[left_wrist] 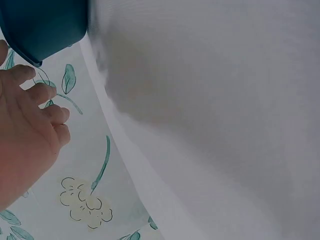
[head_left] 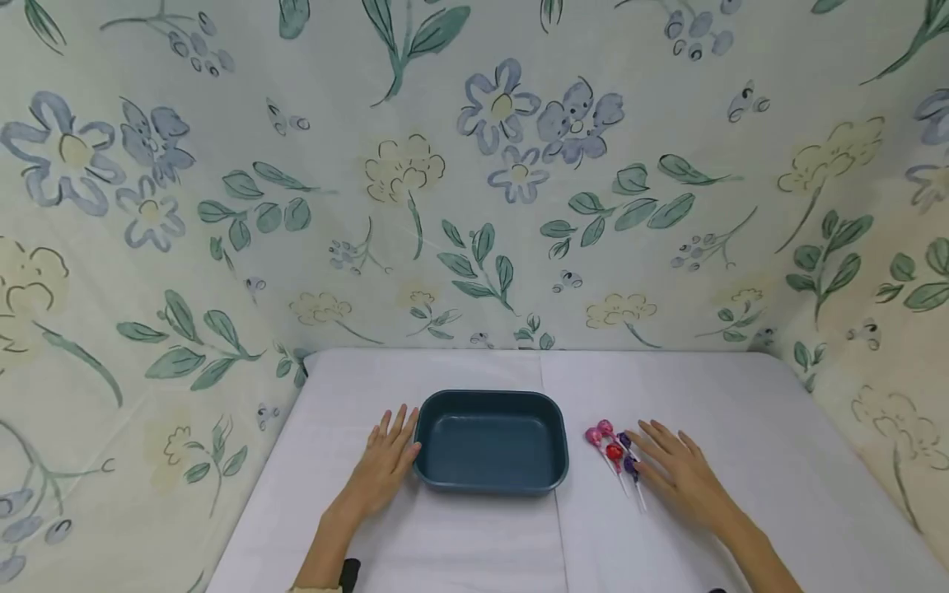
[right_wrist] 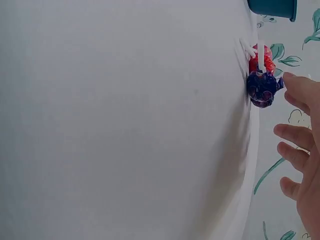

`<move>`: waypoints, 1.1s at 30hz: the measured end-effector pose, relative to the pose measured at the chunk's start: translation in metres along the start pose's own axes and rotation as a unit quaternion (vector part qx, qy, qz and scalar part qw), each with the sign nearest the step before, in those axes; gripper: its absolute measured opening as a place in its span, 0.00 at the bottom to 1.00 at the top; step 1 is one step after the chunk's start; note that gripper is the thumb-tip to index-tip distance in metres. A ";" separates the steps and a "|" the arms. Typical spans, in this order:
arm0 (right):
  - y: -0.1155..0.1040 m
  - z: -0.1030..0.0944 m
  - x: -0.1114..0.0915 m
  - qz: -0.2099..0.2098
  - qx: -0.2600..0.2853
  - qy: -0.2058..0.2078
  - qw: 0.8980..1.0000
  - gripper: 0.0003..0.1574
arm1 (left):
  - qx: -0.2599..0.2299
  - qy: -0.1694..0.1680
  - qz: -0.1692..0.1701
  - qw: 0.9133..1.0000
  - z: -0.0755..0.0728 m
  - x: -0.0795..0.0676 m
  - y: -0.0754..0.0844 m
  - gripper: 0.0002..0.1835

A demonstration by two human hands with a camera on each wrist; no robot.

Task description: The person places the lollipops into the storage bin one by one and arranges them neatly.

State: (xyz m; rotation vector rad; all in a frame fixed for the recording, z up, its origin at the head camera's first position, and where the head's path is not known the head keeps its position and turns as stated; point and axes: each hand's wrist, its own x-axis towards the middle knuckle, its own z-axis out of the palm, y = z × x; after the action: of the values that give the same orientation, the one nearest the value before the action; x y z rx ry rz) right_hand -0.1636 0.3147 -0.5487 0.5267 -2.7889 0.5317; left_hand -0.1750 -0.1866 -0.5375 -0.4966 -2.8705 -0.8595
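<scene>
A dark blue rectangular bin (head_left: 489, 484) stands on the white-covered table, with nothing visible inside. At its left side is my left hand (head_left: 384, 465), fingers spread and the fingertips at the rim; whether they touch it I cannot tell. To the right of the bin lies a small cluster of wrapped lollipops: pink (head_left: 593, 436), red (head_left: 614, 452) and purple (head_left: 631, 466), with white sticks pointing toward me. My right hand (head_left: 678, 473) hovers or rests just right of them, its fingers loosely extended. In the right wrist view the thumb is close beside the purple wrapper (right_wrist: 261, 90).
White cloth (head_left: 474, 543) covers the table, with a seam or fold line running front to back right of the middle. A floral-patterned curtain (head_left: 474, 189) surrounds the table at the back and sides. A dark band (head_left: 349, 574) shows at the left wrist.
</scene>
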 end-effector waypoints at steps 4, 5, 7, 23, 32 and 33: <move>-0.004 0.004 0.002 0.005 -0.008 -0.012 1.000 0.31 | -0.014 -0.008 -0.006 1.000 0.000 0.001 0.002 0.32; -0.005 0.005 0.003 0.009 -0.011 -0.020 1.000 0.31 | -0.013 -0.006 -0.005 1.000 0.000 0.001 0.003 0.32; -0.007 0.006 0.005 0.022 -0.017 -0.042 0.999 0.31 | -0.010 -0.001 -0.001 1.000 0.001 0.001 0.003 0.32; -0.006 0.007 0.014 -0.022 -0.059 0.000 0.998 0.26 | -0.004 -0.027 -0.026 0.999 0.000 0.002 0.001 0.33; -0.006 0.000 0.020 -0.011 -0.056 -0.024 0.998 0.22 | -0.010 -0.013 -0.014 1.000 -0.001 0.001 0.002 0.33; -0.006 -0.001 0.020 -0.010 -0.050 -0.025 0.998 0.21 | -0.010 -0.014 -0.014 1.000 -0.001 0.002 0.002 0.33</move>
State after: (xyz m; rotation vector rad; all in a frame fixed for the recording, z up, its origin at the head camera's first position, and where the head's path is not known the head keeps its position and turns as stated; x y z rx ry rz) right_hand -0.1793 0.3040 -0.5399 0.5521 -2.8357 0.3764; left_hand -0.1756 -0.1849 -0.5351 -0.4735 -2.9034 -0.8931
